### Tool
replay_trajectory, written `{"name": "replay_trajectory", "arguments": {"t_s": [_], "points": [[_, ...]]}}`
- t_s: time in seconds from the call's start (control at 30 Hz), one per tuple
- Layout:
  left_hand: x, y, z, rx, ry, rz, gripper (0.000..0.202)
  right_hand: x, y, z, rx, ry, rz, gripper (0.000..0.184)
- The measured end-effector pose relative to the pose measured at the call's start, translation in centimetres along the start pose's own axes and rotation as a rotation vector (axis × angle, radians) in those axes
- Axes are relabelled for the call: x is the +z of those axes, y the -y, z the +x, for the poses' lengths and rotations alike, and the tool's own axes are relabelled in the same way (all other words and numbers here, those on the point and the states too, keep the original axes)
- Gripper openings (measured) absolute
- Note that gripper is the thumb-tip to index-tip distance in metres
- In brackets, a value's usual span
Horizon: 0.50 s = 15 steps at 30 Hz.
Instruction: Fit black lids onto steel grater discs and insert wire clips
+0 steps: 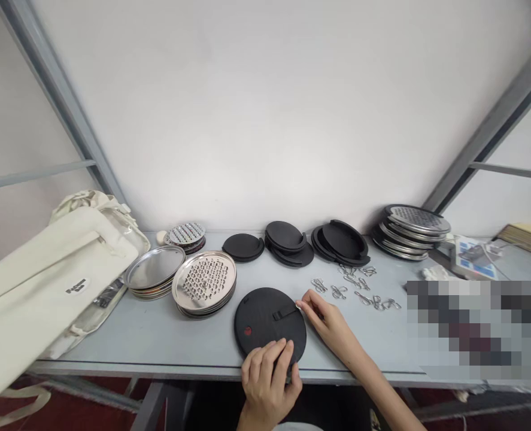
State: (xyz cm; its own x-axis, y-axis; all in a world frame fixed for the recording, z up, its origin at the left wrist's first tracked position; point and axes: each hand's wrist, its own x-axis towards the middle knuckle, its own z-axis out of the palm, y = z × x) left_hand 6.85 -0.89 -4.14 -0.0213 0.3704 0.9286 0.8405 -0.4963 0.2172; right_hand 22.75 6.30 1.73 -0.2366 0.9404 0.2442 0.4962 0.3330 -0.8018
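Observation:
A round black disc with a short black strap and a red dot lies flat on the grey table. My left hand grips the disc's near edge, fingers over its top. My right hand sits just right of the disc, its thumb and finger pinching a small silver wire clip against the end of the strap. Several loose wire clips lie farther right, beyond my right hand.
Stacks of perforated steel grater plates and black discs line the back of the table. A cream canvas bag lies at the left. Papers and a pixelated patch are at the right.

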Motion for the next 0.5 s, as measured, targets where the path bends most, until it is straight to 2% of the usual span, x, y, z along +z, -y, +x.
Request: {"name": "replay_trajectory", "arguments": {"t_s": [0.2, 0.5], "points": [[0.00, -0.06, 0.24, 0.003, -0.003, 0.000, 0.025, 0.10, 0.13, 0.39, -0.055, -0.041, 0.013, 0.024], [0.06, -0.02, -0.07, 0.003, 0.000, -0.001, 0.025, 0.14, 0.29, 0.20, -0.161, 0.015, -0.020, 0.025]]}}
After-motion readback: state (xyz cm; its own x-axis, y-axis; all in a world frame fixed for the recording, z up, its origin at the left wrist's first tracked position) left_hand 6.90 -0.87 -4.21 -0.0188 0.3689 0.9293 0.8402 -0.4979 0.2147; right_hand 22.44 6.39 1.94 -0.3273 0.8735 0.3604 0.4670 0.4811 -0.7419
